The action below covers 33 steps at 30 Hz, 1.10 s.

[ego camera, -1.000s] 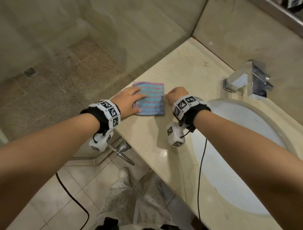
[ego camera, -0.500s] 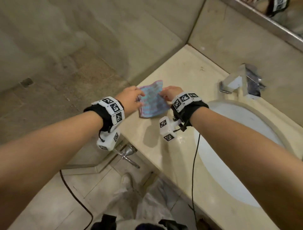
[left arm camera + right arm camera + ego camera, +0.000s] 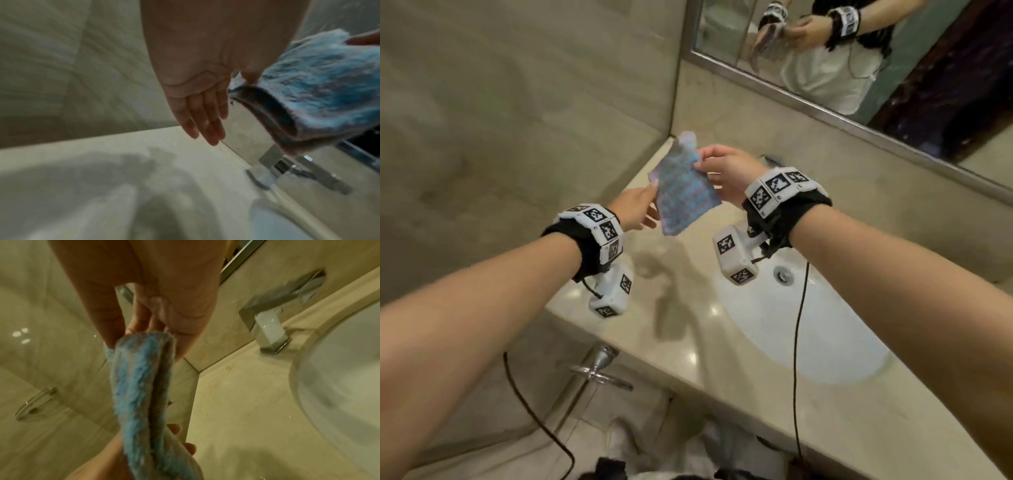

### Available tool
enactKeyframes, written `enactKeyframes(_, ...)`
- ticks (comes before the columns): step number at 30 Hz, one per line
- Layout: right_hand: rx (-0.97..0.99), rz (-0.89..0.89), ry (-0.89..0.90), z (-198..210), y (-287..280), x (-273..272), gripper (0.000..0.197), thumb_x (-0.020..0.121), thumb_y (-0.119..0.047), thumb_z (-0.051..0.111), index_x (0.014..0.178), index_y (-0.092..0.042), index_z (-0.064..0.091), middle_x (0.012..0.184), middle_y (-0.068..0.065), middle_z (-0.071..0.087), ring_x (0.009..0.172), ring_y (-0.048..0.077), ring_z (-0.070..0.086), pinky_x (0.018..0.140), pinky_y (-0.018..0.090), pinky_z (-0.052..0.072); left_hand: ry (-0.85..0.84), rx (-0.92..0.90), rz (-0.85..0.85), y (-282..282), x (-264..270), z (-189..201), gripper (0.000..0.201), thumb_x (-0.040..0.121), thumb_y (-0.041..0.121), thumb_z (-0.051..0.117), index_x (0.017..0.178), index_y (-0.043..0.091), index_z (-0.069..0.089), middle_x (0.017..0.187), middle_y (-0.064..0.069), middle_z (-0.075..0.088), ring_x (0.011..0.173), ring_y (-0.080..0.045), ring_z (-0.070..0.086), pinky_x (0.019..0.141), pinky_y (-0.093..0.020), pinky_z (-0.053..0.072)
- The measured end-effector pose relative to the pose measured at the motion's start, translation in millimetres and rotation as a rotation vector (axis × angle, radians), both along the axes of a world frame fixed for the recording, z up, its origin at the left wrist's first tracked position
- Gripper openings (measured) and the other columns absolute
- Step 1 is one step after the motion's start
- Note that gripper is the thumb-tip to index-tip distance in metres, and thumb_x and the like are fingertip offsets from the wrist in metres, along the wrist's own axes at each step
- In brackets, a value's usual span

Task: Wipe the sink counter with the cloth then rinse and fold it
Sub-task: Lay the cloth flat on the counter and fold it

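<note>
The folded blue-and-pink striped cloth hangs in the air above the beige counter, near its far left corner. My right hand pinches the cloth's upper edge between thumb and fingers. My left hand holds the lower left corner: its thumb lies on the cloth while the other fingers stay straight. In the right wrist view the cloth runs as a doubled strip from one hand down to the other.
The white oval sink basin is set into the counter under my right forearm. A chrome faucet stands behind it by the back wall. A mirror hangs above. A wall closes the counter's left end, and a chrome fitting sticks out below the front edge.
The cloth lay flat on the counter a second ago. Both hands have lifted it off and raised it into the air, and the head view has tilted up.
</note>
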State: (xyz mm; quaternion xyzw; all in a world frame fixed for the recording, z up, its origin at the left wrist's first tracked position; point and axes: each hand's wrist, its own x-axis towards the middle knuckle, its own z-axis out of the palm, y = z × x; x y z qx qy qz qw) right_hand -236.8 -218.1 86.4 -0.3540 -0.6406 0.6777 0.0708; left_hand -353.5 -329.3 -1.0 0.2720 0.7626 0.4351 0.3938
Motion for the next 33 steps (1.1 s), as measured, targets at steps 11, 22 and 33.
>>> enactKeyframes(11, 0.036, -0.421, 0.105, 12, 87, 167, 0.031, 0.088, 0.008, 0.044, 0.072, -0.018, 0.048, 0.073, 0.000, 0.053, 0.062, 0.012, 0.049, 0.056, 0.021, 0.045, -0.288, 0.247, -0.139, 102, 137, 52, 0.013, 0.093, 0.009, 0.049, 0.092, 0.020, 0.055, 0.077, -0.001, 0.060, 0.053, -0.010, 0.060, 0.051, -0.017, 0.053)
enactKeyframes(22, -0.005, -0.624, -0.073, -29, 179, 396, 0.032, 0.091, 0.009, 0.041, 0.076, -0.018, 0.050, 0.068, 0.003, 0.054, 0.040, 0.008, 0.053, 0.044, 0.016, 0.044, -0.224, 0.074, -0.389, 233, 341, 30, 0.043, 0.088, -0.001, 0.055, 0.129, 0.008, 0.045, 0.080, -0.004, 0.063, 0.051, -0.008, 0.063, 0.051, -0.023, 0.055)
enactKeyframes(33, -0.010, -0.823, -0.124, -67, 231, 519, 0.027, 0.090, 0.013, 0.039, 0.103, -0.008, 0.051, 0.076, 0.007, 0.055, 0.065, 0.017, 0.055, 0.063, 0.027, 0.050, -0.195, -0.010, -0.541, 312, 466, 1, 0.033, 0.088, -0.001, 0.055, 0.118, 0.012, 0.049, 0.102, -0.009, 0.059, 0.076, -0.023, 0.063, 0.065, -0.036, 0.058)
